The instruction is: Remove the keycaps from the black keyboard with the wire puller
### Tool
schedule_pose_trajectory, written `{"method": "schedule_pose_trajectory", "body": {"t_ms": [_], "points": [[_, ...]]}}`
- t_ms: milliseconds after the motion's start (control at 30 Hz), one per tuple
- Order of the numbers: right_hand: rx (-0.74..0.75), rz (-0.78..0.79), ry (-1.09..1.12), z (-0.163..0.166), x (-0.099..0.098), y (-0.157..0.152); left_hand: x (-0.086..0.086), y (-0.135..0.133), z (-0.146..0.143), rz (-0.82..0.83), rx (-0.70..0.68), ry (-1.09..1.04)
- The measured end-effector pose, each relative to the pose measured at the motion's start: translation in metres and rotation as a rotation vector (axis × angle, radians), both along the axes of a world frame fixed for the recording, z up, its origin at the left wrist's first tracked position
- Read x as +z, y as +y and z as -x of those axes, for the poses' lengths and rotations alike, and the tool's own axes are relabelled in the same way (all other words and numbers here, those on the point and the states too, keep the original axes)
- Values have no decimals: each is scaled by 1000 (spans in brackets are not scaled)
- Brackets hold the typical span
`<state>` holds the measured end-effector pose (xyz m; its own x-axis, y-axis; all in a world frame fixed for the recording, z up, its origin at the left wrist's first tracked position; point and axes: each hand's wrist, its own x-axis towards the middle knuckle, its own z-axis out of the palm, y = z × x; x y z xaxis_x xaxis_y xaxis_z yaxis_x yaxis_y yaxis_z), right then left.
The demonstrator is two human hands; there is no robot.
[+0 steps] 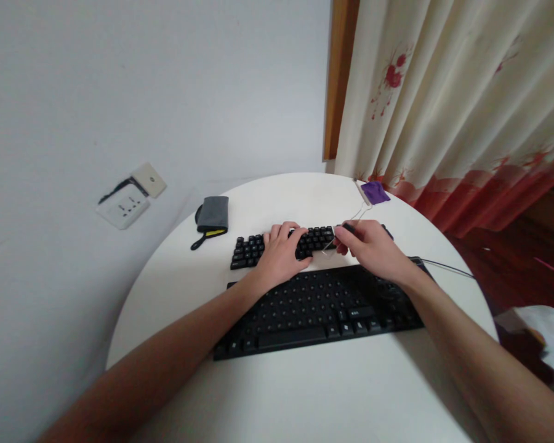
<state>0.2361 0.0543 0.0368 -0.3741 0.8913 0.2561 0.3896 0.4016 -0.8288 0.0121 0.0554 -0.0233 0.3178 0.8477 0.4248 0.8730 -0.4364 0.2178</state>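
A black keyboard [295, 301] lies across the table, most of its keycaps off and the bare switch posts showing. Loose black keycaps [247, 252] stand in rows just behind it. My left hand [281, 251] rests on these rows, palm down with fingers spread. Thin wire ends of a keycap puller [329, 247] stick out from my right hand [362, 243], which is closed around it above the right part of the rows. A small black piece shows at the thumb; I cannot tell whether it is a keycap or a handle.
The round white table [277, 191] meets a wall with a socket [124, 204]. A grey pouch [213, 213] sits at the back left. A purple cloth [375, 192] and a pale stick [362, 193] lie back right, near the curtain [425, 111]. A cable [447, 268] runs off the right edge.
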Motion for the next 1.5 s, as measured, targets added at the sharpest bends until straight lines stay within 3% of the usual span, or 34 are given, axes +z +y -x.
{"method": "schedule_pose_trajectory", "body": {"t_ms": [233, 533, 733, 933, 1067, 1300, 1367, 1500], "points": [[424, 163, -306, -7, 9, -19, 9, -4, -1, -41, -187, -69], [600, 394, -448, -16, 12, -26, 6, -2, 0, -59, -218, -92], [689, 320, -495, -12, 17, -35, 7, -2, 0, -53, -229, -77], [560, 311, -566, -8, 16, -31, 5, -2, 0, -49, -263, -61], [601, 378, -605, -5, 15, -27, 6, -2, 1, -41, -288, -52], [548, 349, -451, 1, 7, -22, 7, -3, 1, -45, -349, -73], [490, 286, -390, 1, 5, -21, 8, -4, 1, -64, -370, -100], [238, 52, -240, 3, 1, -14, 11, -7, 2, -98, -397, -190]]}}
